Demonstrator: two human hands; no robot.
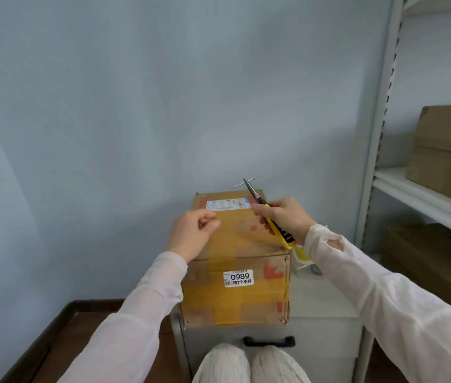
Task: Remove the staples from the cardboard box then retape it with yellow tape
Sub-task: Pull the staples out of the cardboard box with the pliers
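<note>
- Box (235,239) sits on the grey cabinet (324,305) right in front of me, long side running away from me, old tape across the top.
- Right hand (285,217) is wrapped tight round the yellow handles of the pliers (256,196), nose pointing up and away past the far edge.
- Left hand (191,233) is over the left side of the lid, fingers loosely curled, nothing in them that I can see.
- Tape (303,257) is just right of the box, half hidden under my right wrist (so that hand's the closer one later).
- Staple (239,185) is clamped in the plier tips, clear of the cardboard, lying crosswise to the nose. It's up and right of my left hand, so I reckon I either pluck it off or just drop it.
</note>
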